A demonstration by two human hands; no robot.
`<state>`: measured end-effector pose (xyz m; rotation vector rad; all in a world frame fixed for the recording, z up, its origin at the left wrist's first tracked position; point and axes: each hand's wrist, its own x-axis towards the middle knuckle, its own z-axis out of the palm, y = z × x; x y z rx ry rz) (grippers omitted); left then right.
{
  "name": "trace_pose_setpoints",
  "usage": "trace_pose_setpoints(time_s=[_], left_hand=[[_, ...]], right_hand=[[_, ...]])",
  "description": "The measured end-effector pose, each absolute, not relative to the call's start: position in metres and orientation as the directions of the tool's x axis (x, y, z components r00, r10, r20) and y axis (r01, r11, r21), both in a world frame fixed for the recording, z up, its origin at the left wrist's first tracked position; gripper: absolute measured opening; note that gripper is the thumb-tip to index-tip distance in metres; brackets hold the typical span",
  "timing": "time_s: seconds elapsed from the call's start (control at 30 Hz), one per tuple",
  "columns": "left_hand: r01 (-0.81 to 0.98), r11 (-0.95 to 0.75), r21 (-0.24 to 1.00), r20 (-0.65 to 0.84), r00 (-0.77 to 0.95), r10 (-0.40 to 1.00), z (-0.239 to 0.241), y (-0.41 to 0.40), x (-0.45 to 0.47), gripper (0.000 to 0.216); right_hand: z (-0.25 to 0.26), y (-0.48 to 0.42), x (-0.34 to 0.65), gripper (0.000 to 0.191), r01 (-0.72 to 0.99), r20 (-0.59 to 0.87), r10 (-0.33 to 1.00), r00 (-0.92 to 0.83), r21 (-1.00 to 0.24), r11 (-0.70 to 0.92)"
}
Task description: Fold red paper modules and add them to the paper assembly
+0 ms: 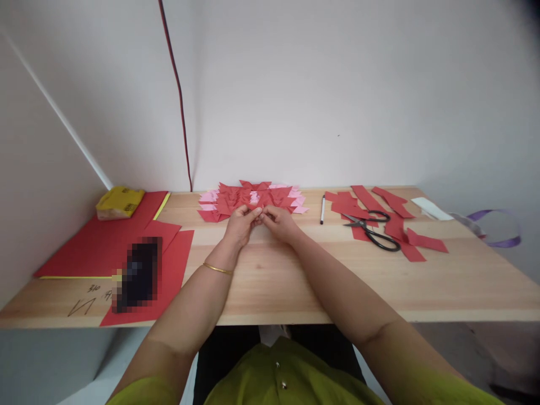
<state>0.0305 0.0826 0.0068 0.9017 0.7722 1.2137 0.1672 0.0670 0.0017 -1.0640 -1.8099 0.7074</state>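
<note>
Folded paper piece [258, 212] pinched between left fingers [253, 214] and right fingers [266, 214], both grasping.

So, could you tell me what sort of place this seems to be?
Most likely a home craft corner: a plain wooden table against a bare wall, with scissors, red paper strips, and a pile of folded red and pink paper pieces that both hands are working at.

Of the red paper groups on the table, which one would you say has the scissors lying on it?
The scattered red strips at the right; the scissors rest on them, unlike the folded pile or flat sheets.
</note>
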Motion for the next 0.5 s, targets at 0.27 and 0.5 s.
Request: trace_pose_setpoints(time_s=[0.27,0.5], left_hand=[[-0.445,0.038,0.895,0.016,0.118,0.993,0.0077,0.0857,0.0306,0.026],[-0.445,0.121,0.887,-0.071,0.127,0.989,0.0096,0.0844,0.0301,0.037]], right_hand=[[0.0052,0.0656,0.1641,0.017,0.419,0.465,0.842,-0.274,-0.73,0.54],[0.0057,0.0647,0.166,0.018,0.391,0.408,0.866,-0.288,-0.776,0.496]])
